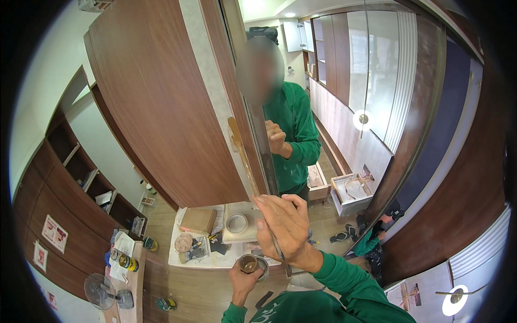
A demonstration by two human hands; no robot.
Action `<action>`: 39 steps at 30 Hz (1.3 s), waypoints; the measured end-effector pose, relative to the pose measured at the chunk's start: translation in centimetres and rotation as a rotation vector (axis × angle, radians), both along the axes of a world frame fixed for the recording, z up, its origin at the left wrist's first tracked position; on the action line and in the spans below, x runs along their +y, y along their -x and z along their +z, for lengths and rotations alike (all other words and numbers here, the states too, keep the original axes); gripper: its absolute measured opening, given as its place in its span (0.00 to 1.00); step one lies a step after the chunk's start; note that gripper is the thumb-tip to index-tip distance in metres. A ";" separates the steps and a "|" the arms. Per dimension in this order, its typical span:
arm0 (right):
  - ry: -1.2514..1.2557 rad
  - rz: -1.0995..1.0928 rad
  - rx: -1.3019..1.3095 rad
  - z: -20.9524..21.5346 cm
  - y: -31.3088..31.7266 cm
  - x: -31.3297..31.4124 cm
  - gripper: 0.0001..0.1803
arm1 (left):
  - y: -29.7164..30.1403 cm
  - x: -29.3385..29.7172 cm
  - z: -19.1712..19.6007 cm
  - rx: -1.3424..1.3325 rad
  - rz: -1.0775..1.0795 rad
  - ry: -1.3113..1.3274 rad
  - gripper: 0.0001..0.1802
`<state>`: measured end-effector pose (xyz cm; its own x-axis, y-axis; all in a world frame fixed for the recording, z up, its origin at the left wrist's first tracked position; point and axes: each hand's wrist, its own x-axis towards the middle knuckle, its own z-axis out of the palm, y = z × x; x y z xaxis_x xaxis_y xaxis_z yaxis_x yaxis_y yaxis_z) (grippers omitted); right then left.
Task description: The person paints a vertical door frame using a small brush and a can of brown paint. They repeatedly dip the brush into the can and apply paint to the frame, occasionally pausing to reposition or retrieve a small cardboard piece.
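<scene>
A long, narrow dark panel edge point(265, 156) is standing nearly upright in the middle of the view, running from the co-worker's hand down to the person's right hand, just beside a large brown wooden cabinet door point(156, 102). The right hand point(285, 226) is pressing against the lower part of that edge, its fingers point(272, 207) lying close together and curling around it, thumb side toward the camera. Lower down, the left hand point(243, 280) is gripping a small round tin point(250, 264) with brownish contents, fingers wrapping under its rim; how tightly they are closing cannot be told. Both forearms are wearing green sleeves. Facing the camera, another person in a green shirt point(293, 134) is holding the upper part of the same edge with one hand point(276, 137), fingers bending around it. A thin golden strip point(240, 151) is running along the door's edge just beside the dark panel. Below, on the wooden floor, a white sheet point(215, 258) is carrying a flat brown box point(198, 219), a roll of tape point(237, 222) and small tools. Farther left, a small fan point(99, 290) and several cans point(128, 262) are sitting near dark shelving point(81, 167). On the right, a mirrored wardrobe door point(377, 81) is reflecting the room, and sandals point(342, 236) are lying on the floor.
</scene>
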<state>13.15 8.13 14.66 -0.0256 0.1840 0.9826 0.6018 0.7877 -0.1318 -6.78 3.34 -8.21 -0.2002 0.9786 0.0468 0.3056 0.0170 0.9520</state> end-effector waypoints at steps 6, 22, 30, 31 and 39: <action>0.011 0.004 0.024 -0.2 0.0 -0.1 0.22 | -0.2 0.1 0.8 0.013 -0.014 0.008 0.28; 0.041 0.015 0.042 -0.5 0.0 -0.6 0.22 | -0.2 0.0 1.0 0.008 -0.009 -0.005 0.27; 0.049 0.021 0.051 -0.9 -0.1 -0.7 0.22 | -0.5 -0.1 1.2 0.005 -0.011 -0.001 0.28; 0.051 0.022 0.051 -0.9 -0.1 -0.7 0.22 | -0.5 0.0 1.1 0.008 -0.010 0.000 0.28; 0.062 0.030 0.054 -1.2 -0.3 -0.9 0.22 | -0.5 0.0 0.5 -0.039 -0.012 -0.002 0.28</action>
<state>13.40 7.19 13.48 0.0210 0.2442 0.9695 0.5689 0.7945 -0.2124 -6.28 3.33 -7.69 -0.1899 0.9810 0.0408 0.2686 0.0119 0.9632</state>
